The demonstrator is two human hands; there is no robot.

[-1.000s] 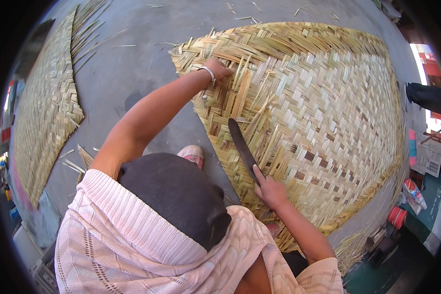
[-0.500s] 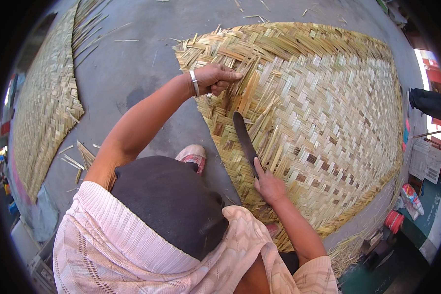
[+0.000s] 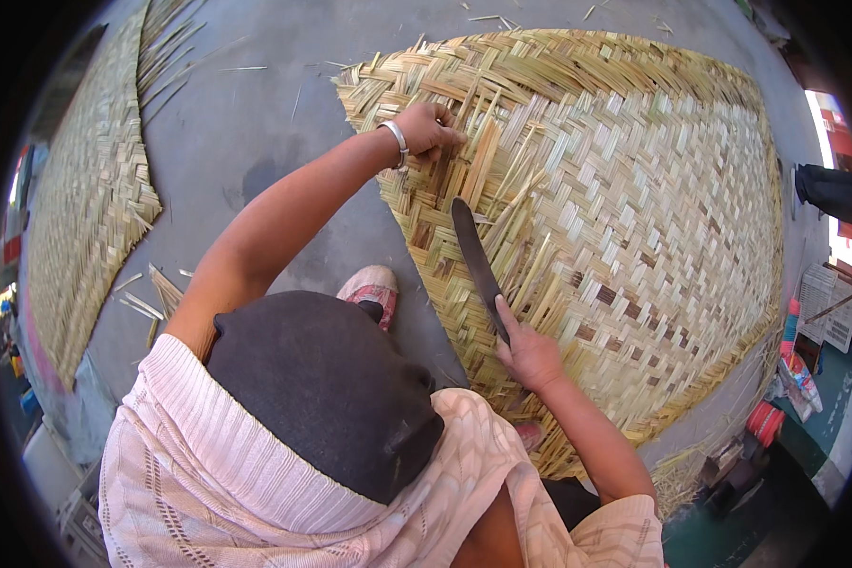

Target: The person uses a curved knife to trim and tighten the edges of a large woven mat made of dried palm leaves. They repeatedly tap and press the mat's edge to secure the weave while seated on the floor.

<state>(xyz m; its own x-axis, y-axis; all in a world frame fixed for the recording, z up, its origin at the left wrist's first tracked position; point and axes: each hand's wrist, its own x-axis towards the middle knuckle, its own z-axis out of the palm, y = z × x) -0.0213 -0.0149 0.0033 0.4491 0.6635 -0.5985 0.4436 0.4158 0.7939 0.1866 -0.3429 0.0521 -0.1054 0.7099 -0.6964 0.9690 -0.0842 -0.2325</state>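
A large woven mat [image 3: 667, 199] of flat, pale reed strips lies on the floor before me. Over its far left part my left hand [image 3: 428, 131], with a silver bracelet at the wrist, is closed in a pinch. Its fingertips touch the loose strip ends [image 3: 483, 156] that stick up from the weave; what they pinch is hidden. My right hand [image 3: 528, 358] is wrapped round the near end of a dark, long-bladed knife [image 3: 475, 248]. The blade points away from me, its rounded tip close to the raised strips, short of the left hand.
Another woven mat [image 3: 90, 208] stands at the left, long strip ends fanning from its far edge. Cut scraps [image 3: 166, 289] lie on the grey floor [image 3: 289, 95]. My shoe [image 3: 369, 284] is beside the mat's left edge. A red roll [image 3: 765, 423] and straw [image 3: 677, 478] are at right.
My left hand has turned at the wrist, its fingers now bent down toward the strips. The knife stays in my right hand, nearly in place. The view has shifted slightly.
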